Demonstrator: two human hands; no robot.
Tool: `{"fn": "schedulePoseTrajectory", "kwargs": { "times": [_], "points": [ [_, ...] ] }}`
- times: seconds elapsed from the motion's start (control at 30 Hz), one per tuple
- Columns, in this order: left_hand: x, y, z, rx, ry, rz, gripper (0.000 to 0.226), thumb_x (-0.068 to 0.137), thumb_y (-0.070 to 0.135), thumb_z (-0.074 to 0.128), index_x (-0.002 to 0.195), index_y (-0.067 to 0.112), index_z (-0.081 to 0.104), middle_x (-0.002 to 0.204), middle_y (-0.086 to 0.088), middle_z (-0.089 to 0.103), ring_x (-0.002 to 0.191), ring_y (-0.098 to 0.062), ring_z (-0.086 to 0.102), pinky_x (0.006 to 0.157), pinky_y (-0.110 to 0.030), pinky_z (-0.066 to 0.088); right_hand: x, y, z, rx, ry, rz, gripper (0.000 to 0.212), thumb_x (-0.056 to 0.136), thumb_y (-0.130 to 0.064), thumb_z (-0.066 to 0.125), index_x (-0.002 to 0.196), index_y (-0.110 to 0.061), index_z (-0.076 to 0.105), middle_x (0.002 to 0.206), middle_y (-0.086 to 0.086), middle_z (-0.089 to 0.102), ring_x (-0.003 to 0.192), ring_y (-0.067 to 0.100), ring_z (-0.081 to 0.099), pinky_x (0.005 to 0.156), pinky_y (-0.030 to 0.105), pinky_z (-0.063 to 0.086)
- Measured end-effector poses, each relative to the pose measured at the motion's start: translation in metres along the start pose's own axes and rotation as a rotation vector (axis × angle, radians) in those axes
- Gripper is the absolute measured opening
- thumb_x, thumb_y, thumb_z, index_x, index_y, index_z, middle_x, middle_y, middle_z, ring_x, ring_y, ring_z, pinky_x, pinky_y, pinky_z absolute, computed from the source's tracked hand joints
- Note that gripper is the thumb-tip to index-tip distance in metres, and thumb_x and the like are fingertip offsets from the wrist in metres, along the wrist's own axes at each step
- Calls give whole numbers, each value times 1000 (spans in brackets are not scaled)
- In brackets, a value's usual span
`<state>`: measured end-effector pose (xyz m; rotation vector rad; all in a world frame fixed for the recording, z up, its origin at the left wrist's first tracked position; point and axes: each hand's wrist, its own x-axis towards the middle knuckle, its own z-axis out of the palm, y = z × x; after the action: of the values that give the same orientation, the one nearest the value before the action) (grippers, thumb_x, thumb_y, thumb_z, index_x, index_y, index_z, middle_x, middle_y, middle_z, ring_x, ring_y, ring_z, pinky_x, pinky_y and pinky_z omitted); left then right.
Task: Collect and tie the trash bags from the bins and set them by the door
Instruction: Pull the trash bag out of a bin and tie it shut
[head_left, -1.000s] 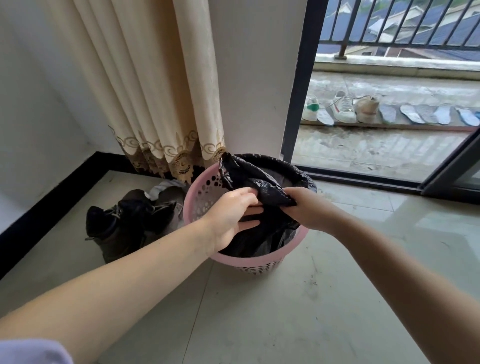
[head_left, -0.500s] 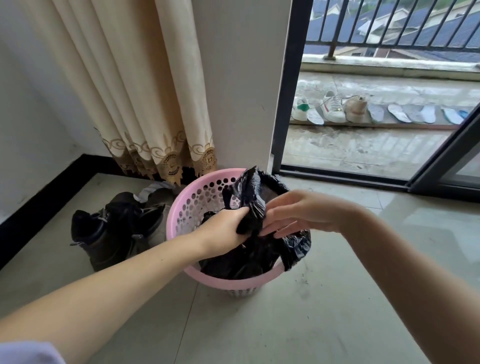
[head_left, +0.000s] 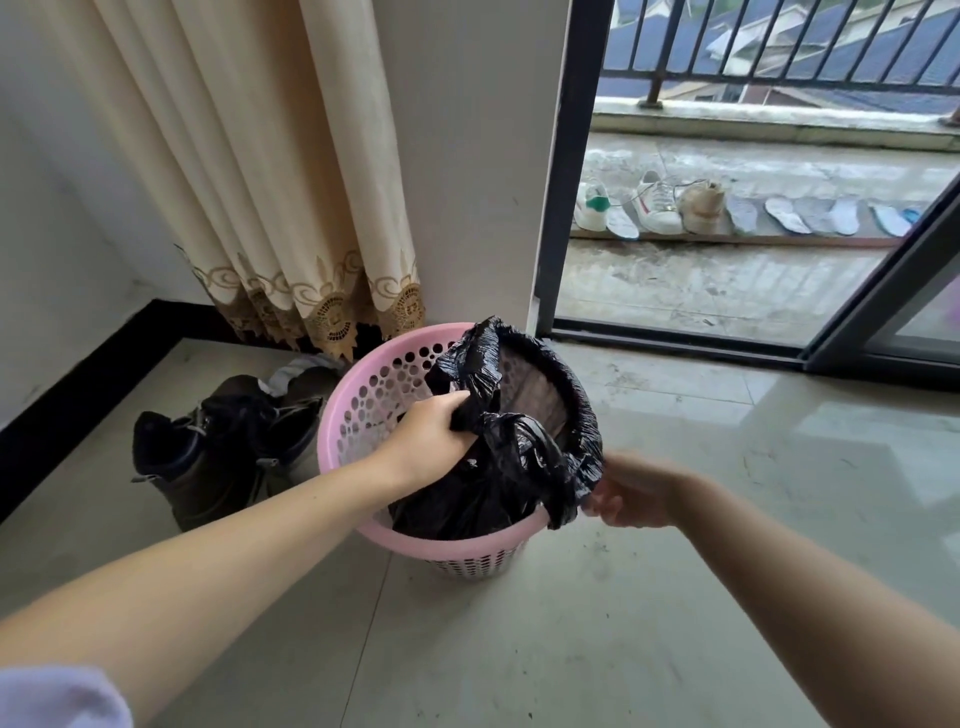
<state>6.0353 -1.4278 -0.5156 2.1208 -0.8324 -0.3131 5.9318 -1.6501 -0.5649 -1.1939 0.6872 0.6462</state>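
Your right hand (head_left: 631, 491) has let go of the gathered top and now pinches the black trash bag (head_left: 511, 452) at the pink bin's (head_left: 363, 410) right rim, mid-frame, while your left hand (head_left: 434, 434) keeps its fingers clenched on the bunch, so the bag is only half freed.

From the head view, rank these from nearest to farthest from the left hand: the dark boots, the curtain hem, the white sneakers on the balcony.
Measured from the left hand, which grips the black trash bag in the pink bin:
1. Dark boots, on the floor to its left, beside the bin.
2. Curtain hem, behind the bin, up and left.
3. White sneakers, out on the balcony, far right.
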Motion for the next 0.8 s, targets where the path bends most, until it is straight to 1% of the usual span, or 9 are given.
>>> {"fn": "schedulePoseTrajectory", "kwargs": {
  "times": [0.1, 0.2, 0.33, 0.4, 0.5, 0.57, 0.63, 0.7, 0.8],
  "points": [
    [-1, 1, 0, 20, -27, -15, 7, 87, 5, 58, 83, 0, 61, 89, -12, 70, 87, -23, 64, 72, -21, 45, -2, -3, -11, 50, 35, -53, 25, 93, -7, 46, 69, -15, 47, 64, -2, 41, 40, 0, 36, 31, 8, 26],
    [-3, 0, -1, 32, -42, -26, 5, 86, 4, 58, 83, 2, 62, 87, -8, 70, 85, -20, 63, 65, -12, 42, -8, -2, -18, 31, 75, -116, 17, 92, -7, 52, 77, -12, 53, 66, 2, 49, 43, 3, 45, 36, 10, 37],
    [-5, 1, -2, 61, -52, -20, 6, 87, 6, 60, 82, 4, 63, 85, -5, 69, 81, -16, 62, 65, -8, 41, -24, -14, -23, 96, 98, -180, 7, 93, -11, 52, 93, -4, 55, 82, 10, 56, 64, 15, 60, 51, 19, 55],
    [-5, 0, -4, 110, -55, -2, 12, 88, 12, 61, 81, 3, 63, 87, -9, 67, 82, -20, 61, 72, -19, 45, -42, -26, -30, 177, 129, -245, 8, 93, -7, 49, 88, -4, 54, 82, 12, 63, 62, 16, 65, 50, 19, 56],
    [-5, -2, -3, 176, -63, 30, 19, 88, 18, 60, 79, 2, 61, 89, -16, 59, 85, -22, 54, 75, -34, 45, -66, -40, -33, 187, 156, -353, 17, 94, -13, 45, 78, -11, 51, 61, 1, 60, 43, 4, 52, 39, 11, 43],
    [-8, 4, -3, 138, -45, 28, 18, 89, 19, 60, 87, 1, 62, 95, -14, 56, 88, -18, 50, 72, -24, 39, -71, -48, -22, 142, 153, -415, 19, 95, -14, 42, 77, -13, 49, 53, -5, 56, 40, 2, 46, 37, 11, 36],
    [-11, 14, -2, 70, -41, 14, 25, 89, 25, 61, 109, 10, 61, 111, -5, 55, 102, -14, 51, 81, -16, 36, -70, -59, -1, 67, 109, -473, 20, 97, -12, 42, 81, -11, 52, 58, -4, 61, 44, 2, 52, 39, 11, 40],
    [-14, 23, 0, 54, -103, 2, 52, 87, 34, 63, 132, 15, 45, 123, 4, 51, 114, -10, 48, 93, -17, 34, -66, -67, 31, -61, 66, -497, 19, 97, -10, 44, 81, -10, 55, 63, -2, 64, 49, 4, 58, 45, 12, 47],
    [-18, 30, 8, -30, -204, 1, 71, 80, 35, 71, 138, 23, 32, 127, 4, 56, 116, -10, 54, 98, -22, 40, -53, -66, 75, -188, 68, -492, 26, 95, -3, 44, 73, -7, 55, 55, -2, 61, 44, 2, 59, 46, 13, 48]
  ]
}}
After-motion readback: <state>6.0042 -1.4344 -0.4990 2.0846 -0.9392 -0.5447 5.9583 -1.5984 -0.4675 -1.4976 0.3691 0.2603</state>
